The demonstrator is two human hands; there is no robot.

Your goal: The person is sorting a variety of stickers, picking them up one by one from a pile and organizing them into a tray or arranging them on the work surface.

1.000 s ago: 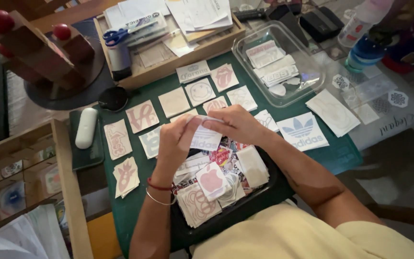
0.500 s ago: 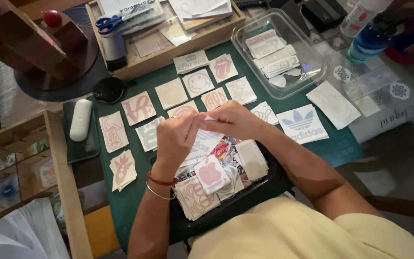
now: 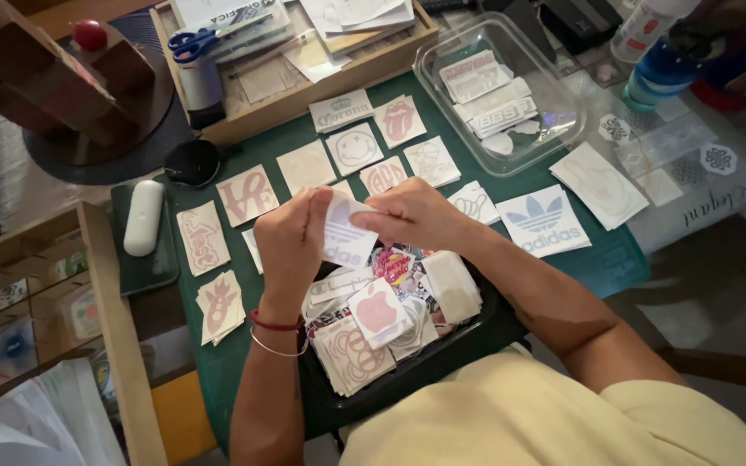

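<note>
Only the head view came to us. Against the picture of half a second before, our two hands had barely shifted: they stayed together above the far edge of the black tray, and the sticker between them showed a little more of its pale face. The rows of cut stickers on the green mat lay just as they had.

Our left hand stood with its back to the camera, wrist bent and fingers curled inward, closed on the left edge of the white sticker. A red bracelet and a thin bangle circled that wrist. Our right hand came in from the right, knuckles up, its fingers pinched shut on the sticker's upper right edge, and its forearm ran back across the tray's right corner. How the fingertips met behind the sheet we could not tell.

The sticker itself hung tilted between both hands, clear of the worktop, just above the heap of mixed stickers filling the tray. Beyond our hands, the laid-out stickers sat in loose rows on the mat, one blue and white sheet just right of our right hand. A clear plastic box holding more sheets stood further off to the right, and a white oblong case rested well to the left.
</note>
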